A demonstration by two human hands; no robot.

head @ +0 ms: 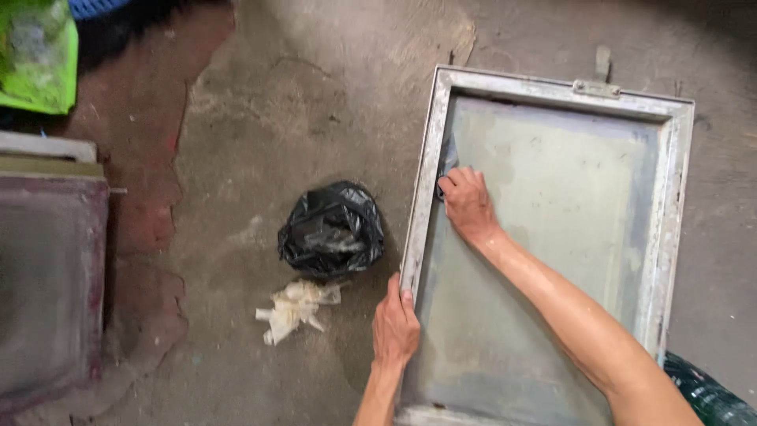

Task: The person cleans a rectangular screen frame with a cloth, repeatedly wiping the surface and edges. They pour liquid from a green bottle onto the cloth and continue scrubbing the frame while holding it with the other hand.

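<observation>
Metal-framed screen (pixel 666 205) lies flat on the concrete floor (pixel 315 102), taking up the right half of my view; its near end runs off the bottom edge. The frame is pale, scuffed metal, and a small hinge or bracket sits on its far rail. Inside the frame the mesh panel is grey-green, smooth, blotched with faint stains. My left hand (pixel 396 325) grips the frame's left rail near the close end, fingers curled over the edge, closed on the rail. My right hand (pixel 467 203) is inside the frame, hard against the same left rail farther up, fingers bunched together and pressing a small dark rag (pixel 446 164) onto the mesh; only a bit of the rag shows above my knuckles. Left of the frame, just beside the rail, a knotted black plastic bag (pixel 331 229), glossy and crumpled, with a wad of whitish crumpled cloth or paper (pixel 296 308) touching its near side. Open floor beyond these: rough, cracked, grey with reddish-brown patches. Well left of the frame, at the view's edge, a second screen (pixel 47 276) with a purplish-stained panel. Far left of the frame's top, a bright green package (pixel 39 55), soft plastic, print unreadable.
</observation>
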